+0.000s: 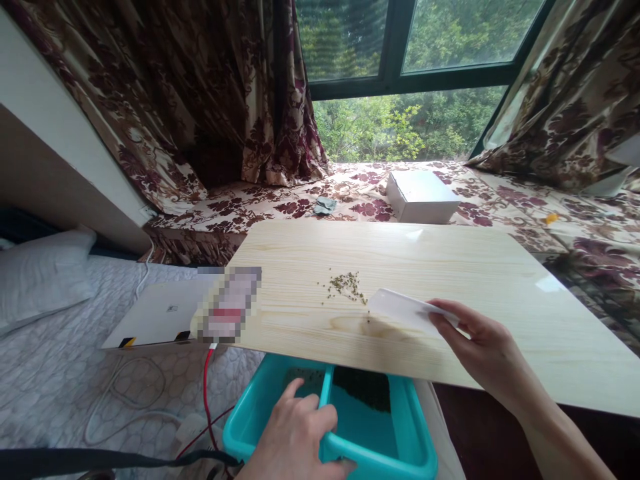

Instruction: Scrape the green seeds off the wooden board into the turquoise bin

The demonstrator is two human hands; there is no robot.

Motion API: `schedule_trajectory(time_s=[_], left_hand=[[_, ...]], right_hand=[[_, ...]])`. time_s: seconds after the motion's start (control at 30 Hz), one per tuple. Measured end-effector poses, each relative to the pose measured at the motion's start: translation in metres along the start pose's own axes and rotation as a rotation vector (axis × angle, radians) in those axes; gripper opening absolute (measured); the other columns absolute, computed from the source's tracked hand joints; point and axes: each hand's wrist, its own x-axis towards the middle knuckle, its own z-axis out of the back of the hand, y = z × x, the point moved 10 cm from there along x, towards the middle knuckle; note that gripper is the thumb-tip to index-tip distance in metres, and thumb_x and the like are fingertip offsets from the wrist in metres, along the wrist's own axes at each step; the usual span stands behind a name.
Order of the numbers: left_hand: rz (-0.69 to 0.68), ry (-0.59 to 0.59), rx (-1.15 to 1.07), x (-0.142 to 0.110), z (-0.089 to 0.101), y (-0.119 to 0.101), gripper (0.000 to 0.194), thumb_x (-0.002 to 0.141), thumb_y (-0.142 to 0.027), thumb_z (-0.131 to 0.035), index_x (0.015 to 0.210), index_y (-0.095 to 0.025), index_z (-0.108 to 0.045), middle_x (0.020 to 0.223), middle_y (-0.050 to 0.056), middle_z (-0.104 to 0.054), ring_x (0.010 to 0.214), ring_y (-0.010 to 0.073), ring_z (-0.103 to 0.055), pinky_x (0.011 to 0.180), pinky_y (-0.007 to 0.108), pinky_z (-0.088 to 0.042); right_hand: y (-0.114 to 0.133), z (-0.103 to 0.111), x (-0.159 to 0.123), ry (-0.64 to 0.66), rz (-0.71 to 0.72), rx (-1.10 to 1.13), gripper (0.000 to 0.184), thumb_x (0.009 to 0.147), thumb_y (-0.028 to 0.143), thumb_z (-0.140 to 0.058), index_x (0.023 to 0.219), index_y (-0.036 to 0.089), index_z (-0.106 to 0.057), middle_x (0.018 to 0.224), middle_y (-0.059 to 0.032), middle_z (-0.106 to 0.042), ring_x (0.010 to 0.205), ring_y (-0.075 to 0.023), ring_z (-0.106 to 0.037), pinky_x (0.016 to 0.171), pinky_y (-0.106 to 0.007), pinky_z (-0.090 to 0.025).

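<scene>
My right hand (485, 347) pinches a thin white plastic sheet (405, 308) by its near end. The sheet tilts down to the wooden tabletop (425, 253), its far edge beside a loose scatter of small greenish-brown grains (346, 285). Below the table's near edge is a turquoise two-part bin (425, 447). My left hand (305, 427) grips this bin at its middle divider, one finger reaching over the left compartment. Dark grains (367, 388) lie in the right compartment; a thinner sprinkle (306, 379) shows in the left one, partly hidden by my hand.
A blurred-out phone-like object (230, 307) with a red cable (206, 380) sits at the table's left edge. Beside it, a silver laptop (165, 310) rests on the quilted bed. A white box (424, 197) and a crumpled cloth (325, 205) lie on the window seat behind.
</scene>
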Motion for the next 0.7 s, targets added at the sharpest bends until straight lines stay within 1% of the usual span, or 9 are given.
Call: schedule_trajectory(time_s=[0.13, 0.23, 0.33, 0.47, 0.5, 0.53, 0.57, 0.63, 0.7], left_hand=[[0.003, 0.006, 0.004, 0.0, -0.001, 0.0, 0.028, 0.059, -0.038, -0.077, 0.065, -0.022, -0.055, 0.063, -0.006, -0.05, 0.07, 0.0172, -0.059, 0.103, 0.052, -0.035], [0.001, 0.025, 0.016, 0.0, -0.001, 0.0, 0.03, 0.06, -0.04, -0.078, 0.065, -0.021, -0.055, 0.064, -0.005, -0.051, 0.071, 0.0184, -0.06, 0.103, 0.053, -0.035], [0.012, 0.051, 0.026, 0.0, -0.002, 0.0, 0.03, 0.06, -0.041, -0.077, 0.066, -0.021, -0.055, 0.065, -0.004, -0.052, 0.073, 0.0192, -0.061, 0.103, 0.053, -0.034], [0.032, 0.066, 0.027, 0.001, -0.001, 0.001, 0.031, 0.06, -0.04, -0.077, 0.065, -0.021, -0.053, 0.065, -0.005, -0.051, 0.072, 0.0185, -0.06, 0.103, 0.052, -0.034], [0.032, 0.07, 0.029, 0.001, -0.002, 0.001, 0.031, 0.06, -0.04, -0.077, 0.064, -0.021, -0.053, 0.065, -0.005, -0.051, 0.072, 0.0184, -0.06, 0.103, 0.052, -0.034], [0.031, 0.07, 0.032, 0.001, -0.002, 0.001, 0.031, 0.06, -0.04, -0.077, 0.064, -0.021, -0.053, 0.064, -0.005, -0.051, 0.071, 0.0183, -0.06, 0.103, 0.052, -0.034], [0.026, 0.067, 0.034, 0.001, -0.003, 0.001, 0.031, 0.06, -0.04, -0.077, 0.064, -0.021, -0.053, 0.064, -0.005, -0.051, 0.071, 0.0184, -0.06, 0.103, 0.052, -0.034], [0.013, 0.057, 0.035, 0.001, -0.003, 0.001, 0.03, 0.059, -0.041, -0.077, 0.065, -0.021, -0.054, 0.064, -0.005, -0.051, 0.071, 0.0187, -0.061, 0.103, 0.053, -0.035], [0.005, 0.047, 0.037, 0.001, -0.003, 0.001, 0.03, 0.059, -0.041, -0.077, 0.065, -0.022, -0.055, 0.064, -0.005, -0.052, 0.071, 0.0188, -0.061, 0.103, 0.053, -0.035]], right_hand=[[0.003, -0.007, 0.001, 0.034, 0.037, 0.001, 0.027, 0.077, 0.036, -0.055, 0.085, 0.016, -0.072, 0.078, -0.0095, -0.076, 0.067, -0.0228, -0.07, 0.051, -0.026, -0.053], [0.007, -0.01, -0.002, 0.071, 0.072, 0.011, 0.029, 0.079, 0.04, -0.056, 0.085, 0.017, -0.073, 0.078, -0.0094, -0.076, 0.069, -0.0232, -0.071, 0.057, -0.028, -0.056], [0.015, -0.011, -0.012, 0.149, 0.106, 0.018, 0.031, 0.08, 0.045, -0.057, 0.085, 0.02, -0.074, 0.08, -0.0079, -0.077, 0.072, -0.0232, -0.071, 0.066, -0.03, -0.058], [0.02, -0.015, -0.029, 0.306, 0.094, 0.075, 0.031, 0.079, 0.049, -0.06, 0.083, 0.022, -0.075, 0.079, -0.0058, -0.077, 0.068, -0.0216, -0.072, 0.062, -0.026, -0.059], [0.02, -0.014, -0.03, 0.316, 0.089, 0.082, 0.031, 0.079, 0.049, -0.06, 0.082, 0.023, -0.076, 0.078, -0.0056, -0.077, 0.068, -0.0216, -0.072, 0.061, -0.026, -0.059], [0.019, -0.011, -0.03, 0.297, 0.087, 0.076, 0.031, 0.079, 0.049, -0.06, 0.082, 0.023, -0.076, 0.079, -0.0057, -0.077, 0.068, -0.0218, -0.072, 0.062, -0.026, -0.059], [0.018, -0.006, -0.027, 0.246, 0.088, 0.058, 0.031, 0.079, 0.049, -0.06, 0.083, 0.023, -0.075, 0.079, -0.006, -0.077, 0.069, -0.0223, -0.072, 0.063, -0.027, -0.059], [0.014, 0.007, -0.019, 0.093, 0.091, 0.004, 0.029, 0.079, 0.046, -0.06, 0.085, 0.021, -0.075, 0.08, -0.0069, -0.077, 0.071, -0.0233, -0.072, 0.065, -0.029, -0.058], [0.01, 0.014, -0.012, -0.028, 0.086, -0.038, 0.028, 0.079, 0.041, -0.058, 0.087, 0.02, -0.074, 0.082, -0.0082, -0.077, 0.072, -0.0239, -0.072, 0.061, -0.029, -0.057]])
